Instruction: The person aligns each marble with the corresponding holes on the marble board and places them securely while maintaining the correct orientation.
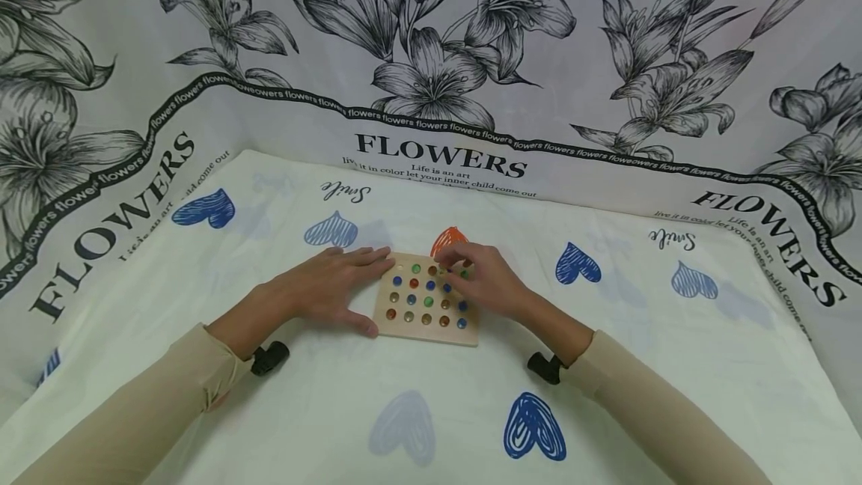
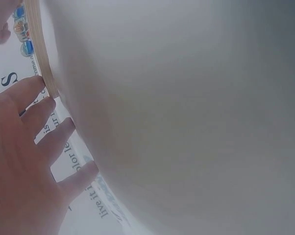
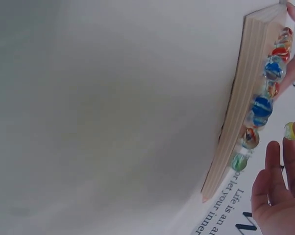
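A square wooden board (image 1: 427, 337) lies on the cloth with several coloured glass marbles (image 1: 429, 302) set in rows. One hollow at its far left corner looks bare. My left hand (image 1: 330, 283) rests at the board's left side, fingers spread, thumb by the near corner and fingertips by the far one. In the left wrist view its fingers touch the board's edge (image 2: 38, 49). Above the far right part of the board is my right hand (image 1: 491, 279), pinching a yellow marble (image 3: 289, 130) that appears raised off the board in the right wrist view.
The white cloth (image 1: 303, 410) bears printed hearts and the word Smile. Behind it hangs a curtain (image 1: 269, 126) with black flower prints and lettering. A small black device (image 1: 271, 358) sits at the left wrist, another (image 1: 544, 367) at the right.
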### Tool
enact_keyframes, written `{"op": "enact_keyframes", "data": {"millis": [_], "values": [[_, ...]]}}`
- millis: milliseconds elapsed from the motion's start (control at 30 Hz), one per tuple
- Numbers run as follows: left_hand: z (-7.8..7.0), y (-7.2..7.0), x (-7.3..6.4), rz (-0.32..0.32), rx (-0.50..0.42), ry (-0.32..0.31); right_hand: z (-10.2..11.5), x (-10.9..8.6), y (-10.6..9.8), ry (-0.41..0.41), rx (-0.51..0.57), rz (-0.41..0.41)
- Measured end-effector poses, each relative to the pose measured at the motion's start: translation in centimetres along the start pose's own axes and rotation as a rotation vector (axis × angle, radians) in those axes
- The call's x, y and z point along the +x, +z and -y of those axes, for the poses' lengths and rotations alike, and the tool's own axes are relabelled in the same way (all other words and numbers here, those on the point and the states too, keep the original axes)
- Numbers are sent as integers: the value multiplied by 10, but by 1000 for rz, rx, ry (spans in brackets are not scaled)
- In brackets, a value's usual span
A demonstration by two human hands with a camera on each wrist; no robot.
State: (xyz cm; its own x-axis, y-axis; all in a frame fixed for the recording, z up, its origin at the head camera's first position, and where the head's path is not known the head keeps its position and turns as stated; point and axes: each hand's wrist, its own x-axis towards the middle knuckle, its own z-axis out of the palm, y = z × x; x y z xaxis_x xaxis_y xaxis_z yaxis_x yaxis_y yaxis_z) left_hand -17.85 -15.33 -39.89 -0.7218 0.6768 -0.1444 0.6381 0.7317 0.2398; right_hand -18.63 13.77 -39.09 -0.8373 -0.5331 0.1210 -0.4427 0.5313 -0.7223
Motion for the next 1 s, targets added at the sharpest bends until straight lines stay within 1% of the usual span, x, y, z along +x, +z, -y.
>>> {"op": "enact_keyframes", "data": {"millis": [300, 467, 600, 700, 767, 867, 1000], "values": [[1, -1, 1, -1, 2, 8, 13, 18, 10, -4, -10, 29], [1, 0, 1, 1, -1, 2, 13, 27, 15, -16, -15, 47], [2, 0, 1, -5, 7, 12, 14, 34, 19, -22, -20, 61], [3, 0, 0, -8, 10, 18, 16, 39, 22, -26, -52, 69], [3, 0, 0, -11, 8, 22, 18, 42, 25, -15, -73, 82], [3, 0, -1, -13, 4, 26, 20, 45, 28, 27, -97, 104], [3, 0, 0, -15, -1, 26, 24, 49, 31, 70, -113, 109]]}}
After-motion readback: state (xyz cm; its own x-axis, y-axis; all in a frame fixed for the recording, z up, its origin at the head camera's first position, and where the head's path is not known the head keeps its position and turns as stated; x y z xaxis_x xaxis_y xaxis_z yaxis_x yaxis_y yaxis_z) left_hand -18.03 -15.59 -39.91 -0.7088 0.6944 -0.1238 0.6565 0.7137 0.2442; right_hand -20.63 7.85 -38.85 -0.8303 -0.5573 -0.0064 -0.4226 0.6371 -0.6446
